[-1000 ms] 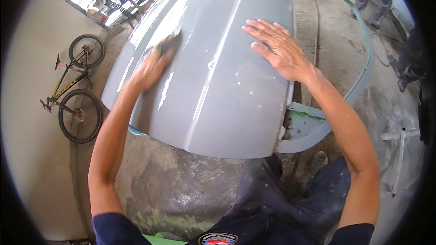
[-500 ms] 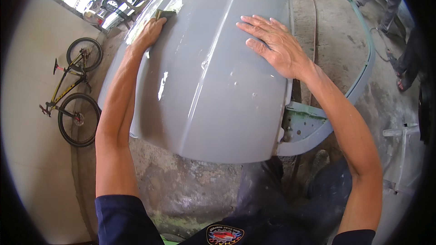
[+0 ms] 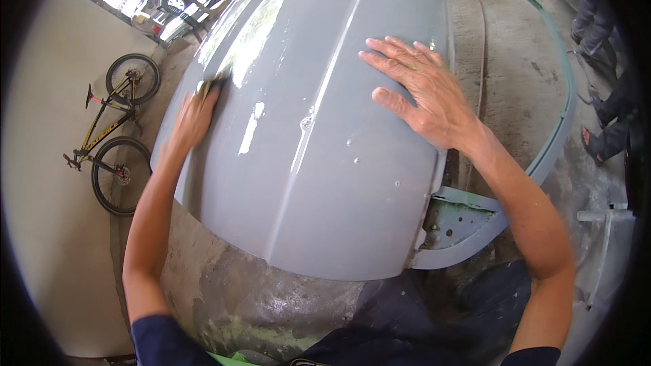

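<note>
A grey car body panel (image 3: 319, 183), wet and glossy in patches, fills the middle before me, with a raised crease along it. My left hand (image 3: 195, 114) rests near its left side, fingers closed on a dark pad (image 3: 218, 80) that lies against the surface and is partly hidden and blurred. My right hand (image 3: 424, 95) lies on the right half of the panel, fingers spread, holding nothing. A window frame (image 3: 553, 27) and perforated bracket (image 3: 454, 220) stretch out from the panel's right side.
A bicycle (image 3: 112, 129) leans at a pale wall (image 3: 54, 251) on the left. Parked vehicles (image 3: 178, 3) show through the opening at top left. Other people's legs (image 3: 597, 24) and sandalled feet (image 3: 591, 142) are at the right, near a hose (image 3: 481, 41) and a metal stand (image 3: 603, 217).
My left hand moved up the panel with the pad, then back down toward me. My right hand shifted slightly down and right, still spread. The panel appears lower in the view.
</note>
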`<state>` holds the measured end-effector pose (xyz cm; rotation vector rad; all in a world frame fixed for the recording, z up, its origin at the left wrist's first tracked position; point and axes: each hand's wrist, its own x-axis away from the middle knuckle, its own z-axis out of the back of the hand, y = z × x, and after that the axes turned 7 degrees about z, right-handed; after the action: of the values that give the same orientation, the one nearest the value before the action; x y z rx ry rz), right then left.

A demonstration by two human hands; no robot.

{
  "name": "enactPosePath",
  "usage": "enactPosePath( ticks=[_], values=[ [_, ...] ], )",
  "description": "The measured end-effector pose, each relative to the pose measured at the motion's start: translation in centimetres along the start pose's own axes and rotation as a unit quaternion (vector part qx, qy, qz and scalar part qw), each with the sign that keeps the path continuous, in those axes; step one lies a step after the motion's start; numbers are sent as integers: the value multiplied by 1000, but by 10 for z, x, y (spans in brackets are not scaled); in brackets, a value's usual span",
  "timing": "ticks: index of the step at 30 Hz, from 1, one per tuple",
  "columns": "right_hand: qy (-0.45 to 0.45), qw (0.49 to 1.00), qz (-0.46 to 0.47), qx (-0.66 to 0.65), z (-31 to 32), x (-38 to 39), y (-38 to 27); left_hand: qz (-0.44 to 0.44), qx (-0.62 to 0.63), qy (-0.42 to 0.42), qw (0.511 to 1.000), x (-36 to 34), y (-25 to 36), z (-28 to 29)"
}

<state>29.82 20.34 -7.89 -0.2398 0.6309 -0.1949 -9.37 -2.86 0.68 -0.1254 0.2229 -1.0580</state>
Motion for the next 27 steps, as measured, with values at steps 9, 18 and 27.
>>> enactPosePath(
  ticks=[9,18,27],
  values=[
    [-21,999,-23,-27,10,-3,-9,65,107,-47,991,-8,-4,4],
    [-12,1000,9,-3,7,-3,-1,111,286,-81,948,97,-17,19],
    [-9,999,-30,-39,2,-2,1,97,212,-78,969,-184,79,-14]
  ],
)
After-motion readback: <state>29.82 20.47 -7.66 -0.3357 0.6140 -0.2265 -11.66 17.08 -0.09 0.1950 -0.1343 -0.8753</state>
